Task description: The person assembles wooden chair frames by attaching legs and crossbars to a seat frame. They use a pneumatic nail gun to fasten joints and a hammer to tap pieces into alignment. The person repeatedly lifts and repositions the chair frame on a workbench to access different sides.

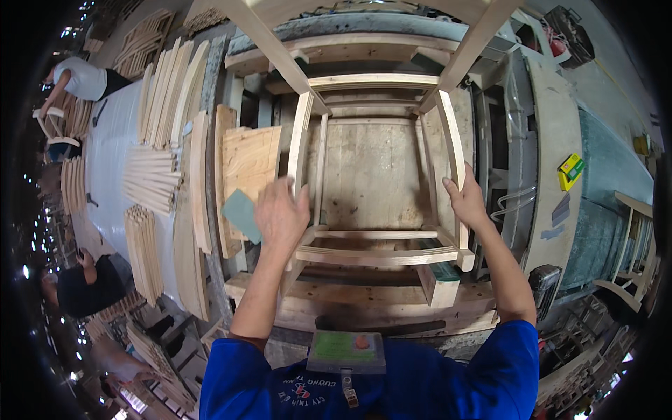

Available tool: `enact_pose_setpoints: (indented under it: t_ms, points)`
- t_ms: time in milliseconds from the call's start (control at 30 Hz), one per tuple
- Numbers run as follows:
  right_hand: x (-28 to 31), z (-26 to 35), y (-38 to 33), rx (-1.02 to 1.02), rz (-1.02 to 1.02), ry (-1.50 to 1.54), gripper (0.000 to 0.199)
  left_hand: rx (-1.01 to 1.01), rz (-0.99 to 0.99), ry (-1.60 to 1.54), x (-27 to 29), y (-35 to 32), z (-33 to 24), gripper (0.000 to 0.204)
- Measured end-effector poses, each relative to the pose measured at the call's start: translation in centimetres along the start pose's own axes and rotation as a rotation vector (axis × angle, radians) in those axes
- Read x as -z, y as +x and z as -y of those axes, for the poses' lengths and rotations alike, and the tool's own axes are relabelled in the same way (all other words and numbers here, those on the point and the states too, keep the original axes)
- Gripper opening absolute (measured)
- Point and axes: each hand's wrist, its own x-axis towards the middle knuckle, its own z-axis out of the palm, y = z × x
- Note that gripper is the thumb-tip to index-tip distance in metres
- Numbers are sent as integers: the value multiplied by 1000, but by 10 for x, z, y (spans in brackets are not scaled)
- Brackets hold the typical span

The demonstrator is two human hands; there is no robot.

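Observation:
A pale wooden chair frame (378, 256) with an open seat stands before me, its back posts reaching up to the far edge. My left hand (280, 215) lies over the left seat rail (299, 143), its fingers bent and the thumb toward the inside. On the opposite side, my right hand (467, 199) grips the right seat rail (450, 133), thumb on the inner face and fingers behind it. Just left of my left hand is a flat green sheet (241, 214), partly over a wooden board (253, 157); whether the hand touches it is unclear.
Heavy timber beams (364, 297) and a worn wooden panel (374, 171) lie under the frame. Stacked wooden strips (150, 178) cover a bench at left. A yellow-green box (570, 172) sits on the right bench. Another person (84, 78) handles a chair part at far left.

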Motion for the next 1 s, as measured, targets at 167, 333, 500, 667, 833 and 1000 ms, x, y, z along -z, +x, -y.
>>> enact_pose_setpoints:
  t_ms: [167, 333, 500, 667, 833, 1000]
  points:
    - [-5, 37, -1, -529, 271, 304, 37, 86, -84, 316, -35, 10, 32, 89]
    - [-1, 42, 4, -579, 270, 400, 43, 12, -22, 311, -53, 26, 51, 94]
    - [-7, 40, 7, -520, 251, 372, 45, -4, -33, 298, -52, 38, 51, 93]
    - [-19, 53, 5, -553, 307, 333, 43, -39, -43, 247, -42, 43, 69, 94]
    - [-24, 46, -6, -619, 327, 459, 43, 30, -63, 231, -51, 20, 73, 95]
    - [-26, 48, -9, -647, 284, 534, 43, -17, -70, 224, -44, 21, 70, 93]
